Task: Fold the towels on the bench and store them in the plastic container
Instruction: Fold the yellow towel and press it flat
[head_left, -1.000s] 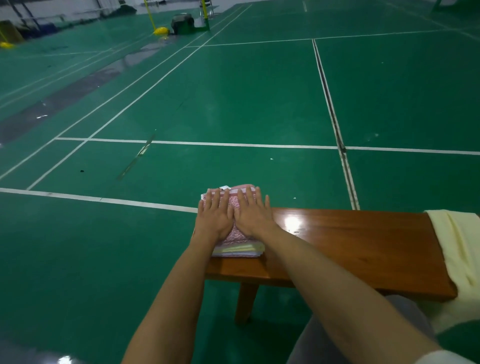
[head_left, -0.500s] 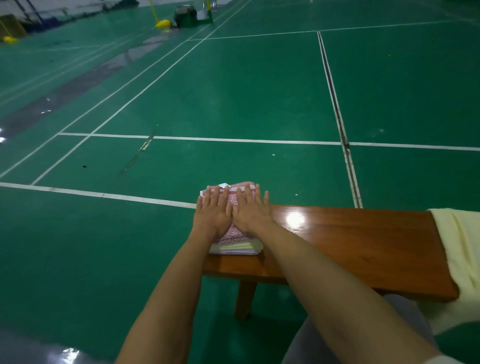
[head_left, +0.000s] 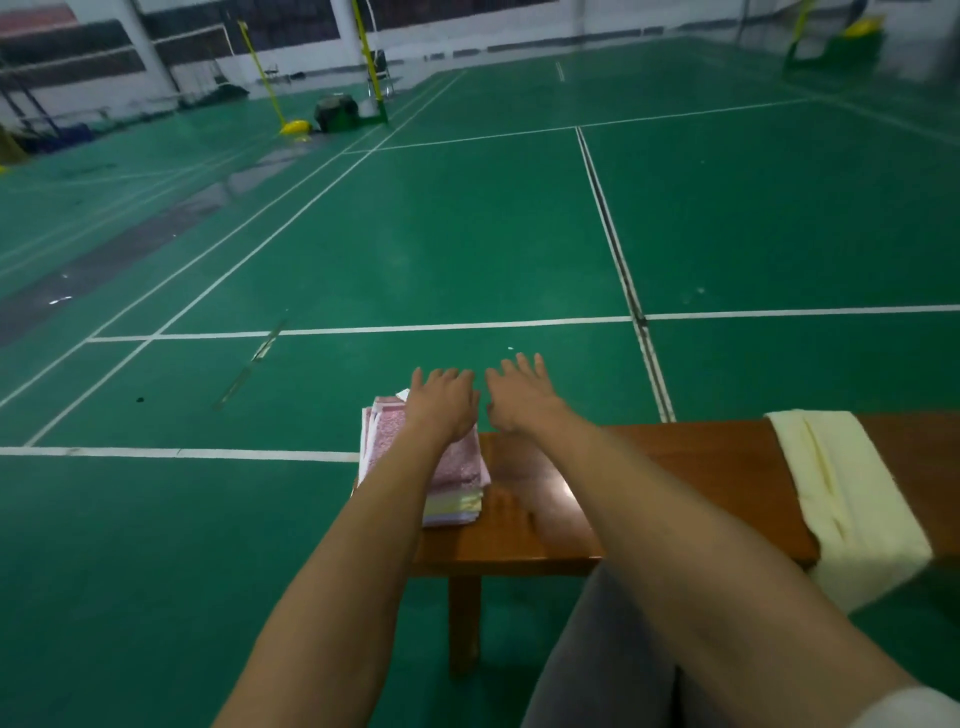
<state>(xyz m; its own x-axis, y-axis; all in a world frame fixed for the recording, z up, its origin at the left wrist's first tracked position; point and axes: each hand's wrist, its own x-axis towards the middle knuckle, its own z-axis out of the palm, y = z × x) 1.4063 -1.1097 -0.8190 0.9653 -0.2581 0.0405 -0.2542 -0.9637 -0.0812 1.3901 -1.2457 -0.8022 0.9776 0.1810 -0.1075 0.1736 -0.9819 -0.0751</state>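
towel stack (head_left: 389, 441) partly behind left arm

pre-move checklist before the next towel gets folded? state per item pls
1. Folded towel stack squared up at the bench's left end: ok, pink one on top, lying flat.
2. Left hand free: ok, fingers straight, no grip on anything; whether it touches the stack, cannot tell.
3. Right hand free: ok, open and holding nothing, beside the stack.
4. Next towel available: ok, yellow towel draped unfolded over the bench to the right.
5. Folding space on the bench between stack and yellow towel: ok, bare wood there.
6. Plastic container within reach: cannot tell, none in view.
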